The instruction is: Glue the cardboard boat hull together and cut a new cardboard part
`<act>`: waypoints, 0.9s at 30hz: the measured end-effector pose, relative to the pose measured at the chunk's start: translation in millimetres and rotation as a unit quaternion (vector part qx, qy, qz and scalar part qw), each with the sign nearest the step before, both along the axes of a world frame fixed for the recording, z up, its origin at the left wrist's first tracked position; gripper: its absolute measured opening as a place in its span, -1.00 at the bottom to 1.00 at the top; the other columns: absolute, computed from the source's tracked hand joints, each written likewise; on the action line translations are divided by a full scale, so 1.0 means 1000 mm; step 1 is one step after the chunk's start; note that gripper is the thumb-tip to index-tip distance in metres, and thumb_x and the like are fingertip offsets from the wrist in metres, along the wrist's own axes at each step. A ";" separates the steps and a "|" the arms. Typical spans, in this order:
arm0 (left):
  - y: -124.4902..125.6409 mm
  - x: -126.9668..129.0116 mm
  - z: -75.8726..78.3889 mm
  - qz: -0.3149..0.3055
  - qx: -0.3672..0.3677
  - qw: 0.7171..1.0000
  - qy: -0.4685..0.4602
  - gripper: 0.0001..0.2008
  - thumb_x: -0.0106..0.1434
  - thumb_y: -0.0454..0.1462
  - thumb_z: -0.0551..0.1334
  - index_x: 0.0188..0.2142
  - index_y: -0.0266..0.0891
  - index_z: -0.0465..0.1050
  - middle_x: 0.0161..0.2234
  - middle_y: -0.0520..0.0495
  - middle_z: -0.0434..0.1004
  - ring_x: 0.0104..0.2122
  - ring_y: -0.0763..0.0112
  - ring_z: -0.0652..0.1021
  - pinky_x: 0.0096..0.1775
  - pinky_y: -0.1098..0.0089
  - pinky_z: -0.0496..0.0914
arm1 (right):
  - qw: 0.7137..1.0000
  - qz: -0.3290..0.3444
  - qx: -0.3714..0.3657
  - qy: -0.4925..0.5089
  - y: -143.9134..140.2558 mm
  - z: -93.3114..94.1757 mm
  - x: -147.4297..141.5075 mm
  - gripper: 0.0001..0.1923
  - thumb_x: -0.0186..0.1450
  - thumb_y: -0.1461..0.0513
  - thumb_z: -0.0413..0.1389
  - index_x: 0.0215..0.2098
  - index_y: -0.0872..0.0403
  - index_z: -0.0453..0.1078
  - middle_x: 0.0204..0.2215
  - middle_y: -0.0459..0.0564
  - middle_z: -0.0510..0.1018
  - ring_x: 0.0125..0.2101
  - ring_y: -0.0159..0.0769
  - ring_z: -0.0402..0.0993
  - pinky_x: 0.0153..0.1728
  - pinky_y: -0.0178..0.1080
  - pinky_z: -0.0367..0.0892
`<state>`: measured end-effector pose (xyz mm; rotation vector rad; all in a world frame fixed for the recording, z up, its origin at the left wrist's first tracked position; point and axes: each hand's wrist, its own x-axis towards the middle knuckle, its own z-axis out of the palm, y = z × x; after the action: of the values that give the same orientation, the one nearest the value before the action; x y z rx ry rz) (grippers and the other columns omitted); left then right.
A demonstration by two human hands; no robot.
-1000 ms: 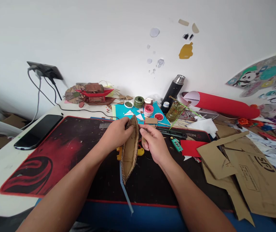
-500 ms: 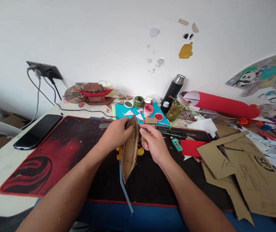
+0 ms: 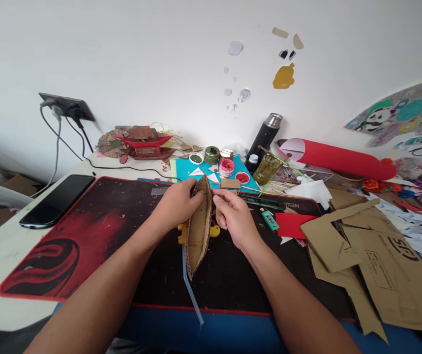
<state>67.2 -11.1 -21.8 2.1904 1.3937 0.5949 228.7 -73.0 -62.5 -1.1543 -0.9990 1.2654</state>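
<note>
A small boat-shaped cardboard hull (image 3: 198, 236) stands on its length, pointed at both ends, over the dark mat. My left hand (image 3: 179, 201) is closed on its far left wall, with the thumb inside the hollow. Against the far right edge, my right hand (image 3: 235, 216) is closed with thumb and forefinger pinched together; whatever is between them is too small to make out. Partly hidden beneath the hull lies a yellow tool (image 3: 215, 230), perhaps a glue gun. A bent, translucent bluish stick (image 3: 193, 297) extends from under the hull past the mat's near edge.
Paint pots (image 3: 226, 167) sit on blue paper behind my hands, near a black flask (image 3: 266, 135). Cut cardboard (image 3: 376, 265) covers the right side beside red paper (image 3: 295, 225). A phone (image 3: 58, 201) and a red model boat (image 3: 146, 141) are at left.
</note>
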 end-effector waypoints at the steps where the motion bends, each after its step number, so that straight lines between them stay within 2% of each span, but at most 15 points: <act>1: 0.000 0.000 0.000 0.000 0.002 1.000 -0.001 -0.75 0.35 -0.26 0.16 -0.44 -0.07 0.14 -0.49 0.05 0.36 -0.45 0.25 0.38 -0.37 0.29 0.15 | 1.000 0.001 -0.002 -0.001 0.000 0.000 0.000 -0.52 0.32 0.01 0.24 0.07 0.15 0.54 -0.77 -0.34 0.23 -0.75 -0.46 0.06 -0.67 -0.35 -0.04; 20: 0.001 0.000 -0.004 0.000 -0.005 1.000 -0.004 -0.78 0.36 -0.22 0.14 -0.42 -0.07 0.15 -0.48 0.04 0.35 -0.44 0.24 0.39 -0.36 0.27 0.14 | 1.000 -0.002 -0.009 0.001 0.000 0.000 -0.001 -0.50 0.30 -0.01 0.25 0.07 0.14 0.53 -0.76 -0.34 0.23 -0.74 -0.46 0.06 -0.67 -0.35 -0.05; 27: 0.001 0.001 0.000 0.002 -0.009 1.000 0.013 -0.78 0.37 -0.25 0.15 -0.41 -0.07 0.15 -0.46 0.03 0.39 -0.42 0.23 0.42 -0.36 0.28 0.16 | 1.000 0.001 -0.003 -0.003 0.000 -0.001 -0.001 -0.51 0.32 -0.02 0.24 0.08 0.13 0.53 -0.76 -0.34 0.22 -0.74 -0.45 0.07 -0.67 -0.35 -0.04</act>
<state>68.6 -10.4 -22.3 2.1898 1.4116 0.5560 228.2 -72.7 -63.6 -1.1634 -1.0008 1.2677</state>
